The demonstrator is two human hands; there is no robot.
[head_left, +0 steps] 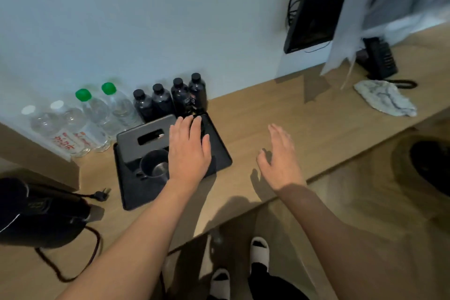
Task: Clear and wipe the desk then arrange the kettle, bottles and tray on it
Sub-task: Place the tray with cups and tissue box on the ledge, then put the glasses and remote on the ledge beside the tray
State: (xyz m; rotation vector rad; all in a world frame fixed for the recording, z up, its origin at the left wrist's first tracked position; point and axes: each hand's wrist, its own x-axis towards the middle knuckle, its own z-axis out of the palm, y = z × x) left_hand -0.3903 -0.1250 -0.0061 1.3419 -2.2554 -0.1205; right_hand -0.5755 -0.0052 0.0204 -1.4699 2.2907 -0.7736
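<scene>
Wooden tabletop point(280, 114) runs along a pale wall. Black tray point(220, 151) sits left of centre, long side slanting toward 11 o'clock. On it: a dark tissue box point(136, 136) across the far half and a metal cup point(154, 165) just in front of the box. Left hand point(188, 148) lies flat over the tray's right half, fingers straight and together, tips pointing to 12 o'clock near the far rim; grip released, nothing held. Whether the palm actually presses the tray cannot be told. Right hand point(280, 158) hovers over bare wood at 3 o'clock of the tray, well apart from it, edge-on, fingers straight, grip also released. Behind the tray against the wall: four dark bottles point(170, 100) in a tight row at 12 o'clock, then two green-capped clear bottles point(107, 107) and two white-capped clear bottles point(56, 126) trailing toward 9 o'clock, all upright. Black kettle point(36, 212) at 8 o'clock of the tray, at the frame's left edge, its cord looping over the near edge and the plug point(101, 195) lying loose between kettle and tray. Far right, at 2 o'clock: a crumpled grey cloth point(384, 101), a black phone point(379, 58) just behind it, a wall screen point(316, 5) above.
</scene>
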